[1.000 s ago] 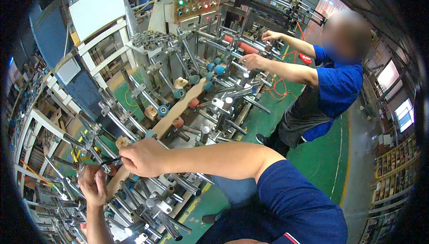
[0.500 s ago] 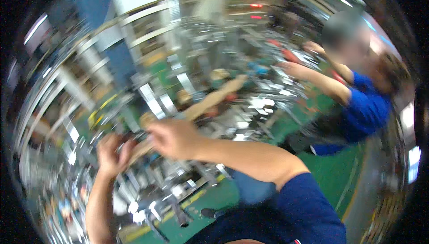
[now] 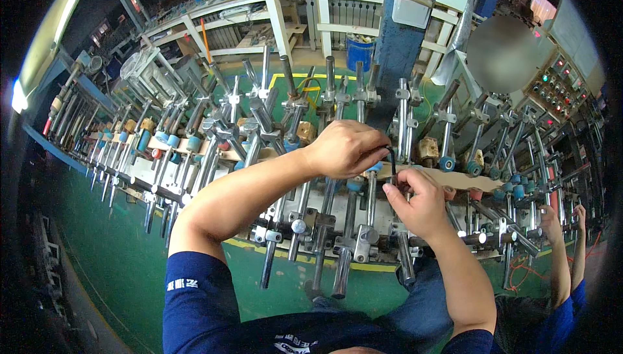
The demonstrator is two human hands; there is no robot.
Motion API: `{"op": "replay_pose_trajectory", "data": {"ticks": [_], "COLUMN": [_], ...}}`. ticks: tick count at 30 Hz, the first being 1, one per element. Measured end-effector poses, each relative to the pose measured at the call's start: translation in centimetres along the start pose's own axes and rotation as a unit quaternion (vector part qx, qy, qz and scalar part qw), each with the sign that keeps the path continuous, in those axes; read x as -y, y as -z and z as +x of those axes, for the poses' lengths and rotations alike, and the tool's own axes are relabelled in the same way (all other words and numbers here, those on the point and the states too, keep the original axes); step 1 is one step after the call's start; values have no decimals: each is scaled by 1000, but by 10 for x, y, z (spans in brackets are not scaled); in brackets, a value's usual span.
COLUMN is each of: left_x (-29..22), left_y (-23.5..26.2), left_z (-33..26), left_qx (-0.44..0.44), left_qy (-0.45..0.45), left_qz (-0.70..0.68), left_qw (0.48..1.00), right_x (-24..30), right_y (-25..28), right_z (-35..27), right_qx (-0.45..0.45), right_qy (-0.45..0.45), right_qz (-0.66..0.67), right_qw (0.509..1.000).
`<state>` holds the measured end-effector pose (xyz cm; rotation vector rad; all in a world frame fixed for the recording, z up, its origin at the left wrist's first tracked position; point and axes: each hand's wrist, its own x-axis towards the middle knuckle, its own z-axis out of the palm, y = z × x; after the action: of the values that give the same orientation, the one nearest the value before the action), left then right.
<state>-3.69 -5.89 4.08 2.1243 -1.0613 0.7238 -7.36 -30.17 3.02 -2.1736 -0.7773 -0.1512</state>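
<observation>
Behind stands a blue bucket [image 3: 360, 55], contents unclear; left fingers [image 3: 374, 158] pinch a hex key [image 3: 392, 160], right fingers' [image 3: 398, 201] grip unclear.

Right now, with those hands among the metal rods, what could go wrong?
The bent black tool pinched in the left hand might slip, knocking knuckles against the metal rods. It could also poke the right hand, just beside it. A co-worker's hand is near the rods too, so if anything turned, fingers could perhaps get pinched.
</observation>
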Motion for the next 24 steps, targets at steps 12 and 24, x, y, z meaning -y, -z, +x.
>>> {"op": "replay_pose_trajectory", "data": {"ticks": [12, 24], "left_x": [-3, -14], "left_y": [6, 5], "left_z": [-2, 6], "left_qx": [46, 50], "left_qy": [-44, -3], "left_qz": [-37, 6], "left_qw": [997, 999], "right_x": [-4, -24], "right_y": [-14, -24], "right_z": [7, 4], "right_qx": [-7, -42], "right_qy": [-16, -33], "right_qz": [50, -51], "right_qw": [999, 997]}}
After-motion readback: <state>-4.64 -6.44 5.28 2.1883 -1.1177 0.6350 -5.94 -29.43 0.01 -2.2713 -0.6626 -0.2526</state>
